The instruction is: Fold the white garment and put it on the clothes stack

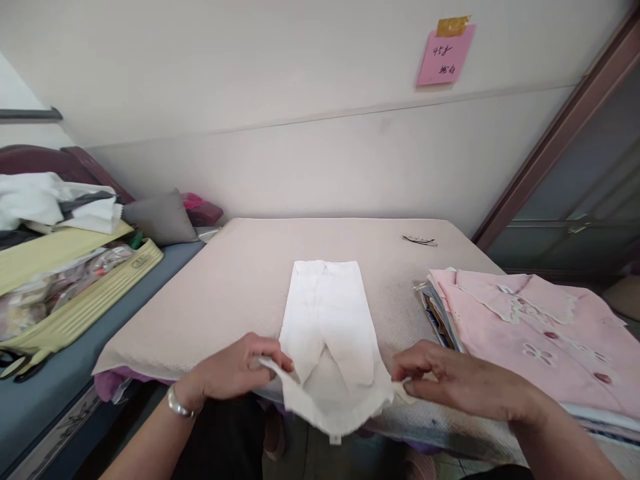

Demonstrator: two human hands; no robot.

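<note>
A small pair of white trousers (327, 320) lies flat on the beige padded table (240, 280), waistband toward the wall and leg ends toward me. My left hand (235, 370), with a silver bracelet on the wrist, pinches the left leg's hem at the table's near edge. My right hand (445, 380) pinches the right leg's hem. Between my hands the cloth is lifted and hangs a little over the table's edge.
A stack of folded clothes topped by a pink embroidered garment (540, 333) sits on the table at the right. A hair clip (420, 240) lies near the far edge. A yellow-green case (75, 293) and piled cloth sit at the left. A pink note (444, 55) is on the wall.
</note>
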